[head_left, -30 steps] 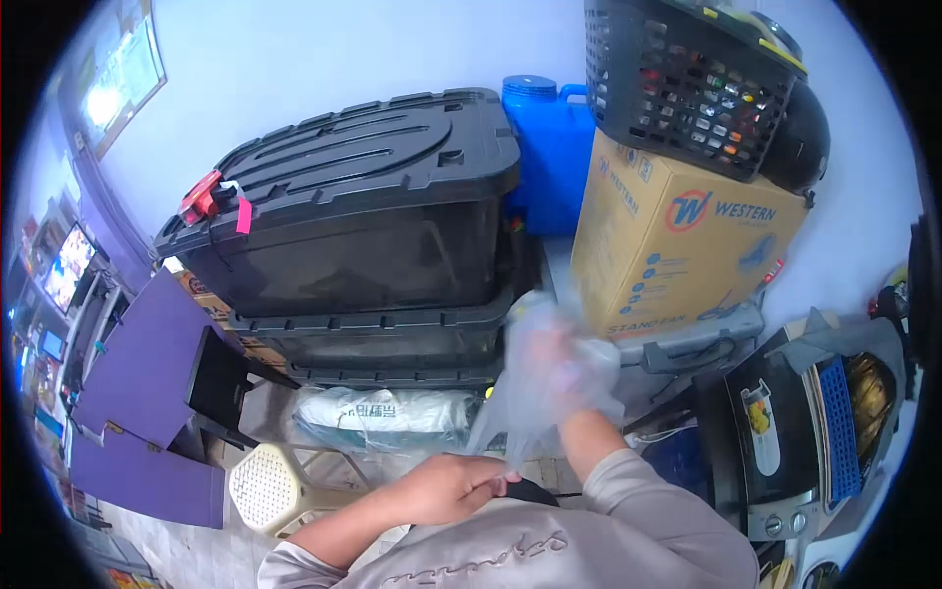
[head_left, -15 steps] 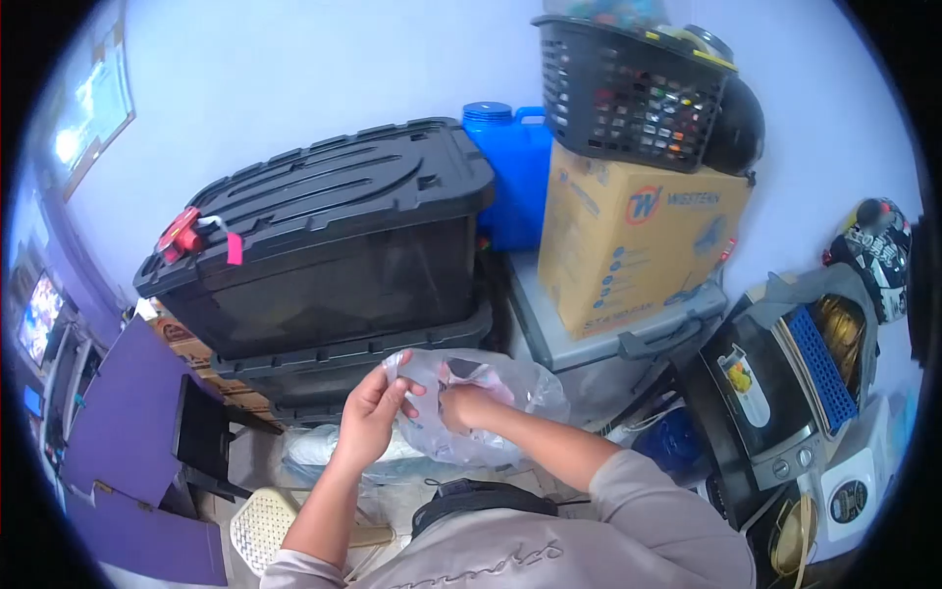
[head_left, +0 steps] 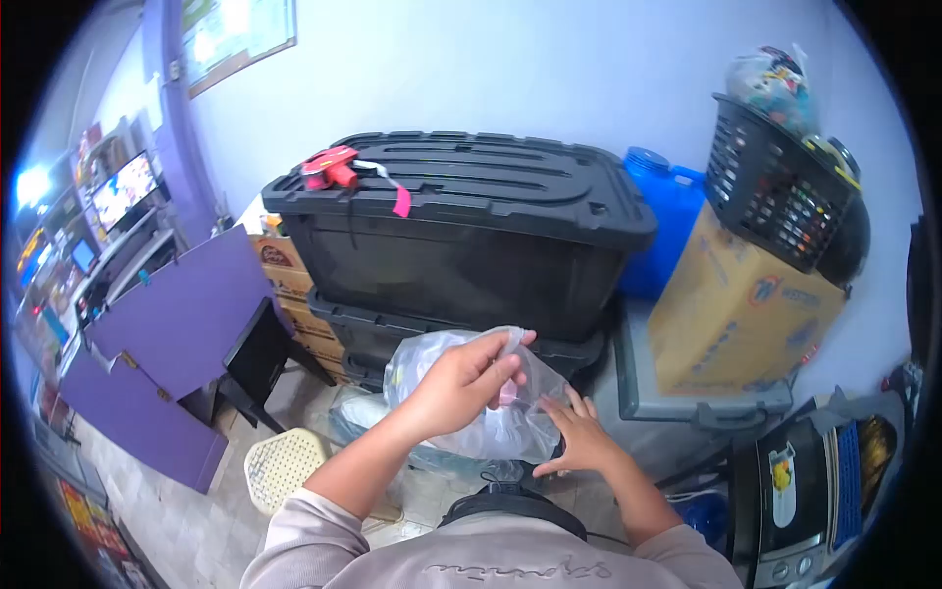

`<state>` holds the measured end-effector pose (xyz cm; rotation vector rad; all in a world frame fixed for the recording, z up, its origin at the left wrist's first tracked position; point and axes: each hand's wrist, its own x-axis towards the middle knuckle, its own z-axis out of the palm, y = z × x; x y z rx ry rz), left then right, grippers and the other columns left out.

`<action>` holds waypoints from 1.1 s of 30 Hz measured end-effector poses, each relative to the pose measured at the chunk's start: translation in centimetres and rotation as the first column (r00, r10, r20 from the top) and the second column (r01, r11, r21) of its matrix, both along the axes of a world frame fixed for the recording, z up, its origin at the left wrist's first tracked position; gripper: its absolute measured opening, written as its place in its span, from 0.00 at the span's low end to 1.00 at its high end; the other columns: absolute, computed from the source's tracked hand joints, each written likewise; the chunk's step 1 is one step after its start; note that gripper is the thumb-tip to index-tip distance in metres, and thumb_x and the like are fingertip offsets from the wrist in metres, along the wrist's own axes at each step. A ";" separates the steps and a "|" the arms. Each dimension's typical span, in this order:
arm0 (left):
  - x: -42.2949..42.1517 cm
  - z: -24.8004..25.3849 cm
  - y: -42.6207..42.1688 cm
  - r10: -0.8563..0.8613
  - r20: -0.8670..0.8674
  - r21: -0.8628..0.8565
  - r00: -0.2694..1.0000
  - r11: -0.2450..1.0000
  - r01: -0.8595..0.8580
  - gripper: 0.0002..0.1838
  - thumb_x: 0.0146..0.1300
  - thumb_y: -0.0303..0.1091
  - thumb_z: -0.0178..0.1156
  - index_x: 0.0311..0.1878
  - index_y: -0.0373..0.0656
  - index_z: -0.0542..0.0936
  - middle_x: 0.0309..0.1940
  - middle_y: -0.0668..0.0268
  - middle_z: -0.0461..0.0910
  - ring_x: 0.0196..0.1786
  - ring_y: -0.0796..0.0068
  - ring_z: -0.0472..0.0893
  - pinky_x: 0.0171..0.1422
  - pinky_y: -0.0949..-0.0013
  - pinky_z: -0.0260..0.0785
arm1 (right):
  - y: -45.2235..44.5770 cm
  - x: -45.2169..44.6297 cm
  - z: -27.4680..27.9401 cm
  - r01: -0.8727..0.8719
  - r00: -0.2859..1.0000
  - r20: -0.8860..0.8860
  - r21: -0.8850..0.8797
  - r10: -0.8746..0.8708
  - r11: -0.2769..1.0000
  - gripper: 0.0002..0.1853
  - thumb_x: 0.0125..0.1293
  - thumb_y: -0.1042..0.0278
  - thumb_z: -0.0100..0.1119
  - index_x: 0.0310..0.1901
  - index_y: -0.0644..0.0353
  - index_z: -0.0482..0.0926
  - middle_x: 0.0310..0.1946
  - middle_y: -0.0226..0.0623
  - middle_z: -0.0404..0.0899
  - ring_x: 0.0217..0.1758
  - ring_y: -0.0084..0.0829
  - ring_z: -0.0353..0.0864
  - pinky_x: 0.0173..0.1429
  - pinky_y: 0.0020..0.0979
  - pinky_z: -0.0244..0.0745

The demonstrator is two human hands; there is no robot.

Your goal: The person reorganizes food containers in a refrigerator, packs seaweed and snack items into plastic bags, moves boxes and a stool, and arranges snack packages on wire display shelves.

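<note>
Far left, purple panel (head_left: 177, 314): upright, with a dark chair (head_left: 260, 353) just right of it.
Cream stool (head_left: 285, 469): near side, left of the person's left forearm.
Black bin (head_left: 461, 260): far side, lid on, a red tape dispenser (head_left: 332, 169) at the left end of its lid.
Left hand (head_left: 456, 393): over the bag's far part, thumb and fingers closed together on its thin film.
Clear plastic bag (head_left: 422, 363): between the hands, in front of the bin stack, its longer spread running left to right; where its mouth lies is hard to tell.
Pink item (head_left: 507, 394): seen at the bag's middle, close to the left fingertips, farther from the right hand.
Right hand (head_left: 589, 442): at the bag's near right side, fingers apart, fingertips against the film, not gripping.
Right, cardboard box (head_left: 726, 304): on a grey case (head_left: 648, 398), black basket (head_left: 770, 177) on top.
</note>
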<state>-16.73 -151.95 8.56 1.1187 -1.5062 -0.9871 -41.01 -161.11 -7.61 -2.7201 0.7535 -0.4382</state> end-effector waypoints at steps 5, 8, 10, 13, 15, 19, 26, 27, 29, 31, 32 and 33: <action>5.4 0.2 -0.3 0.224 0.015 -0.267 0.974 0.940 -0.212 0.16 0.73 0.31 0.51 0.61 0.43 0.77 0.31 0.77 0.76 0.29 0.90 0.68 0.33 0.82 0.60 | -1.0 1.0 1.1 0.025 0.979 -0.182 -0.362 -0.097 0.932 0.45 0.49 0.55 0.71 0.70 0.49 0.63 0.54 0.37 0.78 0.73 0.51 0.56 0.73 0.66 0.44; 9.3 1.0 0.4 0.390 0.047 -0.108 0.920 0.917 -0.383 0.17 0.74 0.35 0.51 0.62 0.44 0.77 0.31 0.78 0.75 0.27 0.90 0.62 0.32 0.83 0.55 | -0.6 0.9 5.1 0.022 0.996 -0.067 -0.449 -0.058 0.893 0.30 0.51 0.73 0.62 0.60 0.50 0.76 0.42 0.36 0.82 0.60 0.47 0.70 0.68 0.58 0.58; 10.5 0.6 0.5 0.415 0.052 -0.016 0.908 0.910 -0.414 0.18 0.73 0.35 0.54 0.62 0.43 0.76 0.33 0.77 0.76 0.29 0.91 0.65 0.34 0.83 0.58 | -0.1 0.5 8.6 -0.059 0.989 0.111 -0.315 0.099 0.947 0.23 0.51 0.76 0.60 0.52 0.53 0.81 0.40 0.39 0.81 0.51 0.46 0.74 0.58 0.50 0.67; 9.8 -0.4 0.4 0.323 0.214 -0.018 0.922 0.945 -0.327 0.25 0.68 0.39 0.61 0.65 0.40 0.71 0.39 0.74 0.78 0.40 0.86 0.73 0.45 0.76 0.68 | 0.1 2.1 9.1 -0.048 0.957 0.260 -0.288 0.126 0.956 0.14 0.49 0.77 0.59 0.40 0.58 0.80 0.34 0.41 0.79 0.46 0.46 0.75 0.51 0.45 0.70; 7.3 -1.8 0.4 0.192 0.333 0.018 0.923 0.978 -0.210 0.30 0.67 0.41 0.63 0.67 0.38 0.67 0.41 0.69 0.79 0.45 0.81 0.76 0.49 0.71 0.71 | -0.5 3.6 7.3 -0.048 0.933 0.340 -0.210 0.119 0.976 0.09 0.49 0.76 0.58 0.34 0.59 0.75 0.32 0.43 0.78 0.43 0.48 0.77 0.46 0.44 0.73; 2.3 -5.2 -0.7 -0.047 0.618 0.237 0.784 0.963 -0.129 0.58 0.58 0.60 0.67 0.73 0.25 0.47 0.50 0.42 0.77 0.51 0.59 0.78 0.57 0.62 0.70 | -0.3 6.6 5.2 -0.082 0.891 0.432 -0.152 0.140 0.985 0.10 0.54 0.76 0.57 0.40 0.59 0.73 0.37 0.42 0.80 0.41 0.48 0.81 0.42 0.44 0.76; -0.3 -7.2 -2.0 -0.014 -0.142 0.176 0.990 0.984 0.039 0.47 0.64 0.32 0.66 0.77 0.37 0.46 0.55 0.58 0.72 0.53 0.73 0.76 0.59 0.71 0.69 | -2.1 5.1 6.5 -0.361 0.718 0.584 -0.150 0.377 0.920 0.17 0.56 0.76 0.64 0.47 0.60 0.70 0.43 0.41 0.81 0.45 0.47 0.81 0.47 0.41 0.76; -1.0 -5.7 -1.5 0.078 -0.056 0.129 0.995 0.989 -0.070 0.38 0.66 0.22 0.60 0.76 0.42 0.53 0.49 0.65 0.75 0.51 0.81 0.76 0.58 0.74 0.69 | -2.2 4.5 7.1 -0.383 0.670 0.630 -0.158 0.392 0.910 0.19 0.56 0.76 0.65 0.48 0.61 0.69 0.43 0.40 0.81 0.45 0.47 0.81 0.47 0.41 0.76; -1.9 -2.2 -0.9 0.198 -0.094 0.154 0.976 0.971 -0.182 0.31 0.66 0.22 0.59 0.72 0.40 0.62 0.42 0.70 0.77 0.47 0.84 0.76 0.58 0.75 0.69 | -1.8 2.9 9.0 -0.426 0.648 0.635 -0.155 0.420 0.891 0.19 0.56 0.78 0.66 0.47 0.61 0.68 0.41 0.43 0.81 0.45 0.46 0.81 0.49 0.40 0.77; -1.7 -0.3 -0.4 0.257 0.094 0.125 0.962 0.955 -0.268 0.25 0.67 0.23 0.58 0.68 0.41 0.69 0.38 0.74 0.78 0.44 0.87 0.76 0.55 0.77 0.68 | -2.1 1.9 9.5 -0.468 0.618 0.645 -0.157 0.449 0.870 0.19 0.56 0.79 0.66 0.46 0.61 0.67 0.40 0.45 0.81 0.44 0.45 0.82 0.50 0.39 0.77; -2.0 0.9 0.0 0.245 0.123 0.135 0.962 0.956 -0.261 0.25 0.68 0.23 0.58 0.68 0.42 0.69 0.38 0.74 0.78 0.44 0.88 0.76 0.54 0.78 0.68 | -2.4 1.6 9.5 -0.477 0.618 0.645 -0.148 0.450 0.866 0.19 0.56 0.80 0.66 0.45 0.61 0.68 0.40 0.45 0.81 0.44 0.45 0.82 0.50 0.39 0.77; -3.2 2.7 0.5 0.240 0.222 0.169 0.945 0.945 -0.280 0.27 0.69 0.30 0.58 0.70 0.43 0.66 0.39 0.74 0.79 0.42 0.87 0.75 0.51 0.78 0.69 | -2.7 1.4 9.4 -0.486 0.616 0.645 -0.139 0.451 0.863 0.18 0.56 0.81 0.66 0.44 0.61 0.68 0.39 0.44 0.81 0.44 0.46 0.82 0.50 0.39 0.77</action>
